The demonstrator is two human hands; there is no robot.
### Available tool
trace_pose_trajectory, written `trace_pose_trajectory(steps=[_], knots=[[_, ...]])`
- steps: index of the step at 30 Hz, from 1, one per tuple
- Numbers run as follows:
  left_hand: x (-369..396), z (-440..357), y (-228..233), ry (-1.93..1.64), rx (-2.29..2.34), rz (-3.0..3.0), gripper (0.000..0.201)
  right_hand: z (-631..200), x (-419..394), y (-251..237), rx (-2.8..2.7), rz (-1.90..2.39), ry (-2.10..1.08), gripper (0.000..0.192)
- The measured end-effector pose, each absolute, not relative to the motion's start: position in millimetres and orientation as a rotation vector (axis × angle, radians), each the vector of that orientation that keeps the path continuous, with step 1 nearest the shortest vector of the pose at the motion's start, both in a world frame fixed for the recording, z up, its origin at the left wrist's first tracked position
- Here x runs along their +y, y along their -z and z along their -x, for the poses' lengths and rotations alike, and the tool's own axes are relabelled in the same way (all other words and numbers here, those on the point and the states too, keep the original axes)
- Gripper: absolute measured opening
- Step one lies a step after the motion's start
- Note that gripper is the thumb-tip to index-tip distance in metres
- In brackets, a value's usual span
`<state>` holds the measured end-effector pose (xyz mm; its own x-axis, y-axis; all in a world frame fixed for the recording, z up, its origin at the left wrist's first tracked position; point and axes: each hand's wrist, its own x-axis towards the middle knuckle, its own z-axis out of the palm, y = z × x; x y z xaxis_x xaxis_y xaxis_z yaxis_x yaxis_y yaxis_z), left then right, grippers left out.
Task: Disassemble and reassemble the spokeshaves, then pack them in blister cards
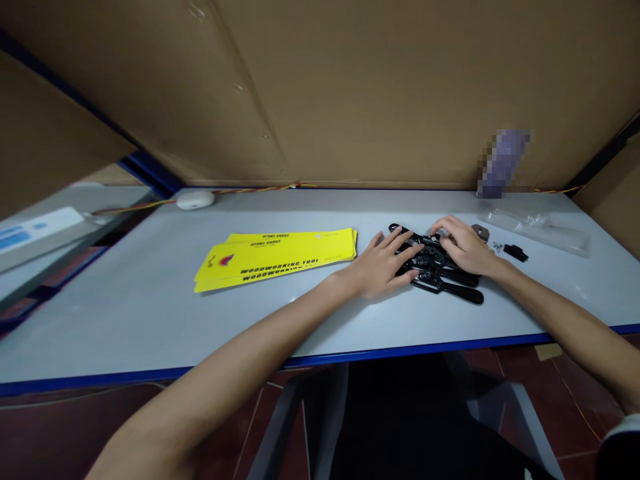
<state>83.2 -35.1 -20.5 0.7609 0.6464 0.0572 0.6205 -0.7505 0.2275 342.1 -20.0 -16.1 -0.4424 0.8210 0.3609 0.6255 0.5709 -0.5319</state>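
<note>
Several black spokeshaves [443, 275] lie side by side, partly overlapping, right of the table's middle. My left hand [383, 265] rests flat across their left ends, its fingers spread. Over the far spokeshave is my right hand [463, 245], thumb and fingers bent together around a small part that I cannot make out. Just past that hand lie a flat grey metal piece [481, 232], some tiny shiny parts [497, 247] and a loose black piece [516, 253]. My hands hide parts of the tools.
Yellow printed cards [280, 257] overlap left of my left hand. A clear plastic bag [545, 230] lies at the right, before a blurred purple item [503, 163]. A white rounded device [195, 200] and cable sit at the back left. Cardboard walls [375, 93] enclose the table.
</note>
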Motion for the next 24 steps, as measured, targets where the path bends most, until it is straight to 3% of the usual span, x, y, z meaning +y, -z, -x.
trace_pose_trajectory(steps=[3,13,24], knots=[[-34.8,-83.2,20.5,-0.215,1.002,-2.760,0.067,-341.4,-22.1,14.3,-2.185,1.222,-0.457,0.025],[-33.9,-80.7,21.4,-0.268,0.988,-2.757,0.065,-339.4,-19.6,16.2,-2.093,1.220,-0.437,0.008],[-31.7,-78.4,24.3,-0.291,0.980,-2.737,0.066,-346.5,-19.8,19.1,-2.286,1.164,-0.419,0.030]])
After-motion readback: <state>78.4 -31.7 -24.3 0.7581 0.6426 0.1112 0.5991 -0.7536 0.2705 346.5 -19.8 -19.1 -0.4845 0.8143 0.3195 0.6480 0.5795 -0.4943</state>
